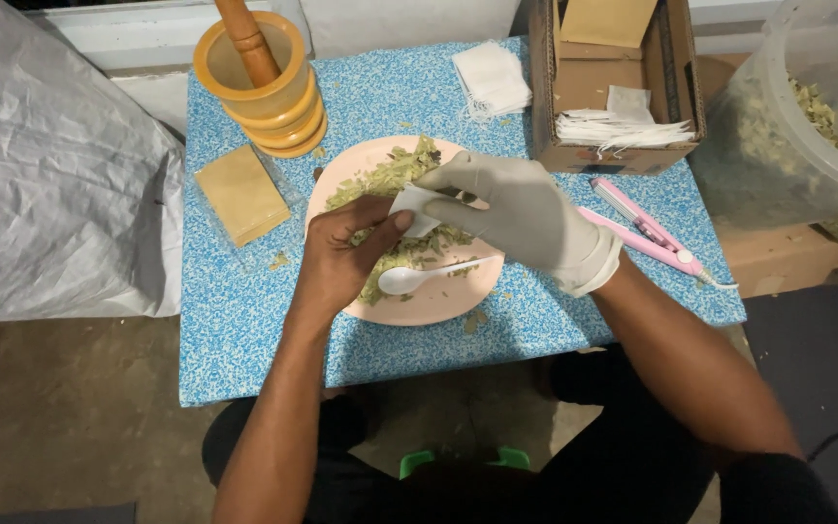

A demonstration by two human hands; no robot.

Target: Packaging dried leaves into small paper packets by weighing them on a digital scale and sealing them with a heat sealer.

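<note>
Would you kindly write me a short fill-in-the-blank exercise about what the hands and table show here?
1. The right hand wears a pale ____.
2. Both it and the left hand hold a small white pouch above the pink ____.
3. A white plastic ____ lies on that plate's near side beside the dried leaves.
4. The pestle stands in a yellow ____.

Missing words: glove; plate; spoon; mortar

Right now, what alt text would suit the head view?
Two hands, the left hand bare and the right hand gloved, hold a small white pouch over a pink plate of dried leaves and a white spoon.
</note>
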